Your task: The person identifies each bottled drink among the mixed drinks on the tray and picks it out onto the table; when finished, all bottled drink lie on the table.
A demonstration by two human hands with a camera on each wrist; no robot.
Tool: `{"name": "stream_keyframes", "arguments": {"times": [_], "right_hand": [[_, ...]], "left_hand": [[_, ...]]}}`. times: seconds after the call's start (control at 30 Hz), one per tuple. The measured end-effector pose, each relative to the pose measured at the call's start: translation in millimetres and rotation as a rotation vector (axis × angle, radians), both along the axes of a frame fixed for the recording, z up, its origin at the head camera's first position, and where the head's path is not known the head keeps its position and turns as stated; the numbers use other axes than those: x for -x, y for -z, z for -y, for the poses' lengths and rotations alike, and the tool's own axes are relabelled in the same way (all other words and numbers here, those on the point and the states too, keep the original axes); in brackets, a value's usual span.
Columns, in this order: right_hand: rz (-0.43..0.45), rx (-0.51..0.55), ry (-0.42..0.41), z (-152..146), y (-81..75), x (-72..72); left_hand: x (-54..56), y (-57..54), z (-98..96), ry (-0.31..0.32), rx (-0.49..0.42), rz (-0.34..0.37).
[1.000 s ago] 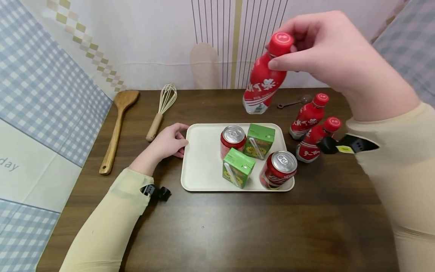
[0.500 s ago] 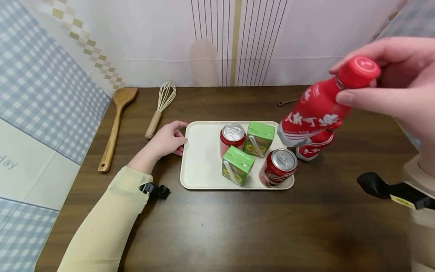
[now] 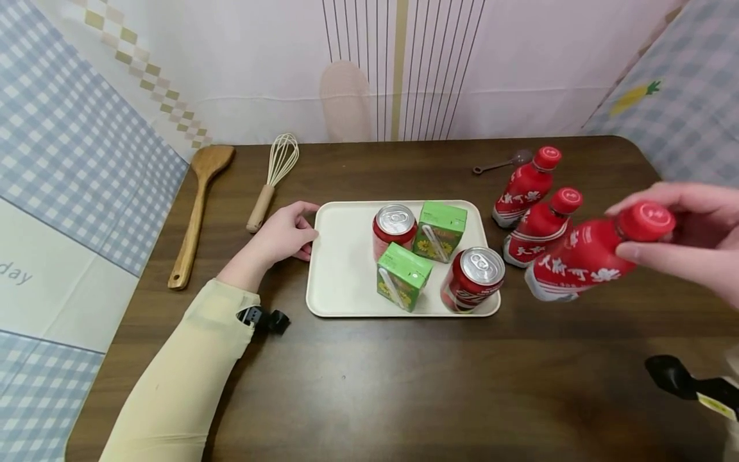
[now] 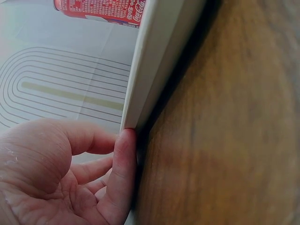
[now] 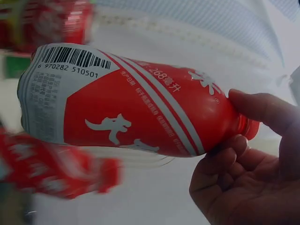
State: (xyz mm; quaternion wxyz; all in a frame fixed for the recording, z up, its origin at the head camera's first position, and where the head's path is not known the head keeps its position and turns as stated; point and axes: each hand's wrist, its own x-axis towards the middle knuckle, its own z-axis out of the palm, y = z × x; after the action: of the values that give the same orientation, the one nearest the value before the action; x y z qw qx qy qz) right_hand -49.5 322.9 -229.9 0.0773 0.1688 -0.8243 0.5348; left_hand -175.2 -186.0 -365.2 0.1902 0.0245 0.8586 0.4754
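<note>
My right hand (image 3: 698,237) holds a red plastic drink bottle (image 3: 583,256) by its neck, thumb on one side and fingers on the other. The bottle hangs tilted above the table, red cap toward the hand; its barcode label faces the right wrist camera. Two matching bottles, a rear one (image 3: 522,189) and a nearer one (image 3: 537,228), stand right of the cream tray (image 3: 343,269). My left hand (image 3: 283,237) holds the tray's left rim with thumb and finger. On the tray are two red cans (image 3: 472,282) and two green drink cartons (image 3: 404,276) with straws.
Left of the tray lie a whisk (image 3: 271,183) and a wooden spatula (image 3: 199,212). A small brown measuring spoon (image 3: 502,162) lies behind the bottles. Patterned cloth (image 3: 260,70) hangs at the back and both sides of the dark wooden table (image 3: 369,391).
My right hand has carried the bottle from above the tray's back rightward and down, to the right of the two standing bottles. The left hand has stayed at the tray.
</note>
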Motion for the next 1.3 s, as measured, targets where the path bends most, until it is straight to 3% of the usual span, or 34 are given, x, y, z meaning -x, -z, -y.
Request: {"name": "stream_keyframes", "arguments": {"times": [0.13, 0.2, 0.4, 1.3], "right_hand": [[0.038, -0.101, 0.026, -1.1, 20.8, -14.0], [0.064, -0.226, 0.086, -0.3, 28.9, -19.9], [0.146, -0.263, 0.122, -1.8, 46.2, -21.4], [0.172, -0.364, 0.105, -8.1, 58.6, -6.7]], "left_hand": [[-0.4, 0.4, 0.3, 0.005, 0.005, -0.003], [-0.7, 0.0, 1.2, 0.007, 0.011, -0.004], [-0.9, -1.8, 4.7, 0.002, 0.021, -0.004], [-2.4, -0.8, 5.3, -0.003, 0.023, 0.004]]}}
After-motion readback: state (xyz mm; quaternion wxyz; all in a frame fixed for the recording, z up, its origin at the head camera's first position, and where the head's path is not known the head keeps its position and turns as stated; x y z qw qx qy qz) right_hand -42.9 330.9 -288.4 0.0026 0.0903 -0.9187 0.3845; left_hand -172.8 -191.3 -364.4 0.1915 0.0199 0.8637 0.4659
